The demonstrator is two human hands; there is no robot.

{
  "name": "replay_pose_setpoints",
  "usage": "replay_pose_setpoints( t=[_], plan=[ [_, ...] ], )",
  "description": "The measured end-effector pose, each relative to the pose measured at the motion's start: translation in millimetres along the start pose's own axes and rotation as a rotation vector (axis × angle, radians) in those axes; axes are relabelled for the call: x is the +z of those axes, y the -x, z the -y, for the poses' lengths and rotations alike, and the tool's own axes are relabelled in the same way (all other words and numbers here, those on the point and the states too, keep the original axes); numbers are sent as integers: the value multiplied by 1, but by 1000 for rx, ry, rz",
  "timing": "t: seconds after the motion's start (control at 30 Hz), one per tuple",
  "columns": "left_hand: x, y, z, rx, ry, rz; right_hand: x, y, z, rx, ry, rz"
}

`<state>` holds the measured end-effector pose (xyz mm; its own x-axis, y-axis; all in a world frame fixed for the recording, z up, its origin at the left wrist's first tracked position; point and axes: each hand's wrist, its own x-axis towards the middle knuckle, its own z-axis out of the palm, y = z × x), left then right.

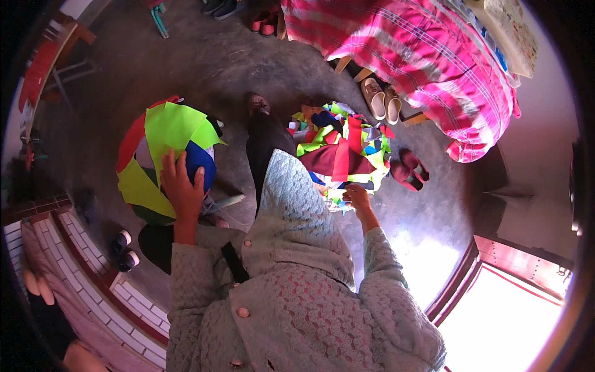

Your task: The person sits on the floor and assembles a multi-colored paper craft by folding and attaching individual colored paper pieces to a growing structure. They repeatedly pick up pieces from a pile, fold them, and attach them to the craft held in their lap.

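Observation:
My left hand [181, 189] lies with its fingers apart on a heap of cloth pieces at the left. Large lime-green cloth [170, 127] covers the heap's top, with red cloth [131, 139] along its left side and blue cloth [201, 166] beside my fingers. To the right, my right hand [357, 197] is closed at the near edge of a second heap of smaller mixed scraps. Whatever is in its fingers, if anything, is too small to make out. A dark maroon piece [328, 160] and a red strip [341, 162] lie on top of that heap.
Beige shoes [382, 100] and maroon shoes [409, 170] stand right of the scraps, near a bed with a pink checked cover [427, 62]. Black-and-white shoes [126, 251] sit by the brick-patterned step [80, 260] at left. Bright light enters through a doorway [496, 322] at lower right.

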<state>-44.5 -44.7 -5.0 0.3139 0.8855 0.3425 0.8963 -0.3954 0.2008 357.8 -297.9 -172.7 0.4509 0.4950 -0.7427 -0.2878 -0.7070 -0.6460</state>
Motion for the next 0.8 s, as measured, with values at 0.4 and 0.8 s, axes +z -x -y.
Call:
replay_pose_setpoints(
  t=[0.4, 0.8],
  plan=[
    [5, -1, -9, -40, -99, 113, 78, -77, 12, 68, -428, 79],
    [7, -7, -14, -17, -109, 134, 107, -140, -64, 207, -1010, 46]
  ],
)
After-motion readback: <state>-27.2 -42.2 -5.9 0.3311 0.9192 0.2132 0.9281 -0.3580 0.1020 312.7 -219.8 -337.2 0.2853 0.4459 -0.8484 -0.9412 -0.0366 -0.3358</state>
